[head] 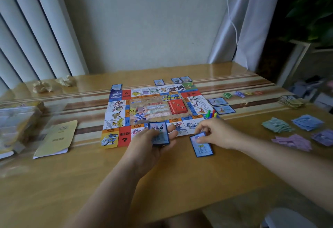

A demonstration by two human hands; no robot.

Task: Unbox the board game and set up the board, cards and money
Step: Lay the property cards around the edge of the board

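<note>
Most of the setup looks done, judging by the table [162,173]: the board [140,109] lies unfolded at its centre, and four loose piles of money [277,125] sit sorted by colour, well apart from it at 3 to 4 o'clock. What is left, I judge, is dealing the blue cards round the board's edge. One lies at 11 o'clock [116,86], three lie along 12 to 1 [176,80] and two sit just beside the 3 o'clock edge [217,101]. The 9 o'clock side shows none. The left hand [147,148], at 6 o'clock, is cupped with its fingers curled round a small stack [159,134] held over the board's near edge. The right hand [216,134], at 5 o'clock, pinches the far end of one card [202,145] lying just off that edge; whether it is fully set down I cannot tell. A red deck [177,107] rests on the board's middle, and coloured pawns [211,114] stand at its 4 o'clock corner. Around it are clear packaging [18,119] and a yellow booklet [57,139] at 8 to 9 o'clock and a spare pile [291,101] at 2 o'clock. Small tokens [239,94] lie nearer the board, and two paper wads [42,86] lie at 10 o'clock. Nothing seems to block the bare edges.
</note>
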